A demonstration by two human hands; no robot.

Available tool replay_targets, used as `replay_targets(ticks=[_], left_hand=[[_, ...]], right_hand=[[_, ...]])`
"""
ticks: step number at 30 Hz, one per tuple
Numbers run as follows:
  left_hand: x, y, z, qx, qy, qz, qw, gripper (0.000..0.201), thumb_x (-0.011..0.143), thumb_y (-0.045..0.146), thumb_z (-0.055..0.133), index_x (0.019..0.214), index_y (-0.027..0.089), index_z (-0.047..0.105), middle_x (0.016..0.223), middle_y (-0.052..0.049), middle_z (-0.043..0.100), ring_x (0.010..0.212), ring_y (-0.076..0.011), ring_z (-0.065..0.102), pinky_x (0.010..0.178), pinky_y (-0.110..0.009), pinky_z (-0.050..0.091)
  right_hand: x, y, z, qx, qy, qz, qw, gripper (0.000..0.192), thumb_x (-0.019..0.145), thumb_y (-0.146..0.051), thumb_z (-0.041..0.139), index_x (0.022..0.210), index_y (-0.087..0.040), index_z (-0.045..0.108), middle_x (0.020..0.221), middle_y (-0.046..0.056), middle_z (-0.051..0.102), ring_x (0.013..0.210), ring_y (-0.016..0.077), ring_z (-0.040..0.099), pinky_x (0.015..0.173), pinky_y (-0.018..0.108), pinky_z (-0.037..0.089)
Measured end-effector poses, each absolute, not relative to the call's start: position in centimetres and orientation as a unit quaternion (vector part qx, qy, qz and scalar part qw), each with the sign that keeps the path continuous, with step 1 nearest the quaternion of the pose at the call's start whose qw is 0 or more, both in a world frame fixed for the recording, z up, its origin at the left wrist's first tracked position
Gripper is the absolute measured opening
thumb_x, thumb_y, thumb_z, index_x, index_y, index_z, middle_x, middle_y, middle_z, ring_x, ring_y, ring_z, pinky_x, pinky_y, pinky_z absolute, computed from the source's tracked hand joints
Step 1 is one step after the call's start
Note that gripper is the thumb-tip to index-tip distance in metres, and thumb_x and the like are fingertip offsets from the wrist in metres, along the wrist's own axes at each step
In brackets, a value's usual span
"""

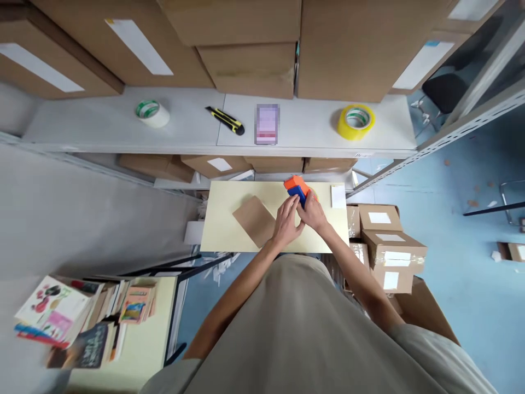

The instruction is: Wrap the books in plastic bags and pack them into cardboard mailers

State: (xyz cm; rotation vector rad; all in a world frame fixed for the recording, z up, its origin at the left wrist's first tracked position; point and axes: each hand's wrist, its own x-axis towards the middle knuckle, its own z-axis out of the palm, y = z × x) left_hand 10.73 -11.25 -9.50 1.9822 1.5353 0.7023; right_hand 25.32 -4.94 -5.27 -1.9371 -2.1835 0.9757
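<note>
An orange-and-blue handheld device is held over the pale yellow tabletop; its exact kind is hard to make out. My right hand is wrapped round its near right end and covers part of it. From the left, the bent fingers of my left hand press against the blue side. Left of both hands, a flat brown cardboard piece lies on the tabletop, its near corner close to my left wrist. A white card or paper pad is at the tabletop's right edge.
On the grey shelf ahead are white tape, a yellow-black box cutter, a blurred purple item and yellow tape. Large cartons stand behind. Books are stacked lower left; taped boxes stand at right.
</note>
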Motion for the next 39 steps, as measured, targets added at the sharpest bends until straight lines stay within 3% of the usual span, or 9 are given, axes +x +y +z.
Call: replay_targets(ticks=[7,11,16,20,24,27,30,34,39], left_hand=[[12.4,1.3,-0.5,0.757,0.467,0.410,0.199,0.105,0.104,0.034,0.073,0.193,0.026,0.018,0.199,-0.016,0.029,0.187,-0.0366,0.024,0.155,-0.056,0.027],[13.0,6.1,1.2,0.756,0.454,0.414,0.224,0.101,0.104,0.031,0.071,0.192,0.028,0.020,0.200,-0.012,0.029,0.187,-0.0328,0.027,0.156,-0.051,0.025],[12.1,3.4,-2.6,0.754,0.475,0.381,0.248,0.093,0.108,0.028,0.065,0.192,0.025,0.025,0.199,-0.012,0.031,0.187,-0.0308,0.027,0.155,-0.050,0.027],[7.7,-1.3,-8.8,0.718,0.557,0.274,0.314,0.084,0.108,0.034,0.068,0.186,0.019,0.040,0.192,-0.018,0.044,0.181,-0.0354,0.042,0.152,-0.053,0.034],[0.3,-4.2,-14.3,0.595,0.713,0.186,0.322,0.081,0.104,0.032,0.073,0.178,0.007,0.049,0.187,-0.029,0.049,0.179,-0.0418,0.043,0.151,-0.056,0.035],[-4.6,-4.6,-17.1,0.531,0.779,0.125,0.309,0.083,0.104,0.039,0.075,0.174,0.001,0.052,0.186,-0.035,0.046,0.180,-0.0475,0.039,0.148,-0.061,0.035],[-6.9,-4.2,-19.1,0.508,0.785,0.075,0.347,0.082,0.108,0.049,0.074,0.172,0.002,0.054,0.180,-0.036,0.054,0.175,-0.0478,0.049,0.144,-0.060,0.039],[-6.7,-4.6,-20.6,0.489,0.788,0.080,0.366,0.081,0.108,0.067,0.072,0.163,0.008,0.065,0.170,-0.034,0.065,0.165,-0.0513,0.059,0.139,-0.064,0.044],[-5.5,-8.4,-19.4,0.476,0.776,0.235,0.342,0.091,0.100,0.090,0.072,0.151,0.015,0.074,0.149,-0.028,0.074,0.147,-0.0464,0.070,0.131,-0.061,0.051]], right_hand=[[26.4,4.8,4.0,-0.612,-0.767,0.066,0.182,0.053,0.117,-0.033,0.030,0.150,-0.005,0.059,0.134,0.033,0.073,0.121,0.0488,0.076,0.096,0.059,0.064],[25.3,11.0,5.1,-0.622,-0.757,-0.009,0.199,0.061,0.119,-0.030,0.021,0.152,-0.001,0.064,0.126,0.032,0.076,0.117,0.0460,0.078,0.100,0.059,0.061],[24.3,15.1,4.0,-0.671,-0.735,-0.017,0.095,0.057,0.114,-0.021,0.038,0.157,0.008,0.061,0.137,0.039,0.075,0.132,0.0457,0.075,0.117,0.064,0.053],[25.1,13.0,1.5,-0.640,-0.745,-0.039,0.186,0.064,0.119,-0.028,0.034,0.173,0.003,0.050,0.157,0.039,0.067,0.149,0.0453,0.065,0.128,0.071,0.046],[25.4,4.4,-5.4,-0.641,-0.708,0.121,0.270,0.063,0.127,-0.049,0.026,0.169,-0.015,0.058,0.165,0.029,0.066,0.153,0.0419,0.066,0.132,0.068,0.049],[23.9,-4.1,-11.8,-0.681,-0.552,0.456,0.152,0.066,0.123,-0.066,0.044,0.152,-0.012,0.070,0.140,0.028,0.081,0.135,0.0431,0.079,0.123,0.059,0.061],[21.3,-10.6,-16.4,-0.647,-0.250,0.717,0.067,0.069,0.122,-0.064,0.049,0.159,-0.008,0.066,0.146,0.031,0.080,0.131,0.0370,0.083,0.118,0.049,0.067],[19.4,-13.9,-18.5,-0.594,-0.049,0.790,0.141,0.069,0.126,-0.054,0.033,0.174,-0.007,0.053,0.171,0.027,0.067,0.149,0.0270,0.076,0.127,0.039,0.062],[23.4,-14.8,-17.4,-0.600,-0.133,0.753,0.236,0.062,0.126,-0.056,0.035,0.163,-0.019,0.068,0.178,0.012,0.066,0.159,0.0290,0.068,0.140,0.046,0.052]])
